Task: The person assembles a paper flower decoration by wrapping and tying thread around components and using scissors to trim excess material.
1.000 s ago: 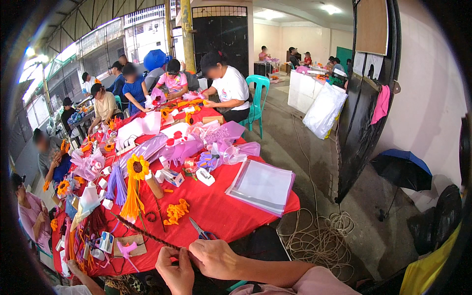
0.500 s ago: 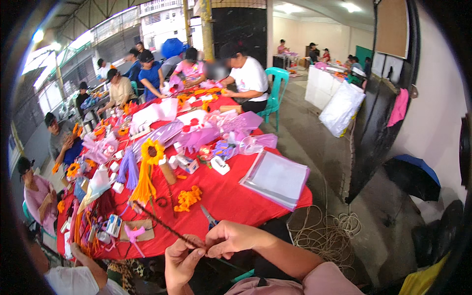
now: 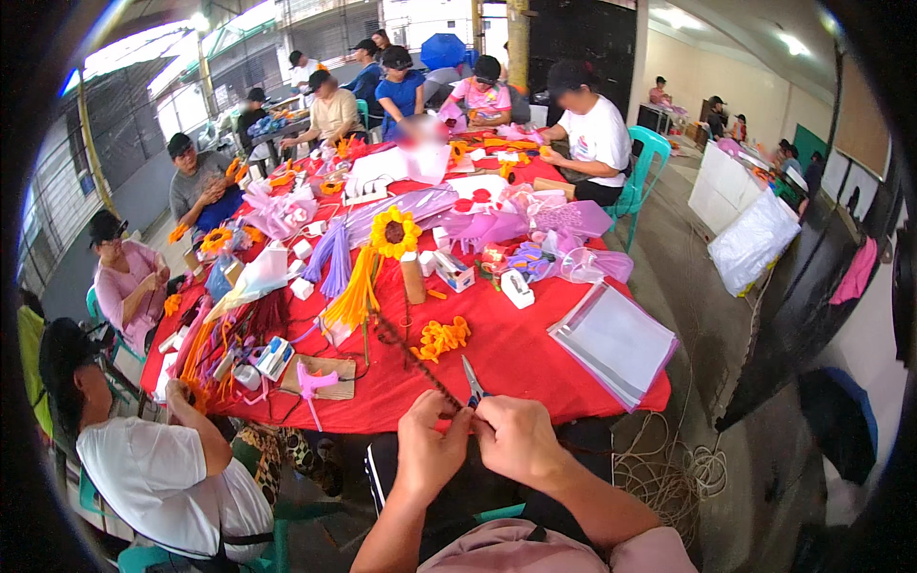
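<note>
Both hands, left hand [image 3: 427, 449] and right hand [image 3: 517, 437], are pinching a dark fuzzy stem [image 3: 413, 360] beside small scissors [image 3: 472, 382], wrapping seemingly only partway along.

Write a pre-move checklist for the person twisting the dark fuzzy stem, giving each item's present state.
1. Left hand grips the near end of the dark fuzzy stem: ok.
2. Right hand is closed right beside it, fingers meeting at the stem end: ok.
3. Scissors lie on the red tablecloth just ahead of the hands, within easy reach: ok.
4. Stem's far end runs free over the cloth toward the orange petal pile; whether it touches it: cannot tell.
5. Right hand's hold on the stem itself: cannot tell.
</note>
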`<state>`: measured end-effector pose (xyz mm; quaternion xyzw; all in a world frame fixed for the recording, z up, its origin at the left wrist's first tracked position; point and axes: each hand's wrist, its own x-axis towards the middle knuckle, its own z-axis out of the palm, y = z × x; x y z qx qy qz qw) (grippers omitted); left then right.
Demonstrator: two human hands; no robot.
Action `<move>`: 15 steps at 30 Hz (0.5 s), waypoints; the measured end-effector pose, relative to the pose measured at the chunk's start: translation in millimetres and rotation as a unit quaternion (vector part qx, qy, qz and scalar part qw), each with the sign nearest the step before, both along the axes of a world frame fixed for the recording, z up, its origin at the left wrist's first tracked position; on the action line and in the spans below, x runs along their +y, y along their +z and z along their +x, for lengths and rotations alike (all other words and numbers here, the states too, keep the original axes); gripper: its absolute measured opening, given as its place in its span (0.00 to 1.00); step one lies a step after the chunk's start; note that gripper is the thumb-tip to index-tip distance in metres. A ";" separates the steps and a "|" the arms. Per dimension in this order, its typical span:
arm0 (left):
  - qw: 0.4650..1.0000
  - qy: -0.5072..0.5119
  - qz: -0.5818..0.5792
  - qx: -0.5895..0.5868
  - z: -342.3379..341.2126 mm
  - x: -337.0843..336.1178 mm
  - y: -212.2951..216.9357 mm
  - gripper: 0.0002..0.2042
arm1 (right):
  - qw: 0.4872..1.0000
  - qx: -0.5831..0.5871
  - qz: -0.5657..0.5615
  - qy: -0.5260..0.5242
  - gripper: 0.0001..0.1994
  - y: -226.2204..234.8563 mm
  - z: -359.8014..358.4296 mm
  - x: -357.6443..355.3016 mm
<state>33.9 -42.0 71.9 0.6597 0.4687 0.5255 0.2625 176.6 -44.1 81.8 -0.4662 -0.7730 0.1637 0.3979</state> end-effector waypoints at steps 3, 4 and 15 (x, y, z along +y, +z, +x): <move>0.997 0.060 0.020 0.050 11.8 -0.4 1.9 0.05 | 0.999 0.004 0.042 -0.019 0.03 -11.9 -0.8 -0.1; 0.999 0.029 -0.032 0.014 8.6 -1.6 -0.3 0.04 | 0.999 0.024 0.026 0.009 0.03 -17.5 5.0 4.4; 0.871 -0.338 -0.156 -0.319 -18.4 -11.5 5.9 0.03 | 0.814 0.284 -0.422 0.280 0.05 12.5 34.7 7.4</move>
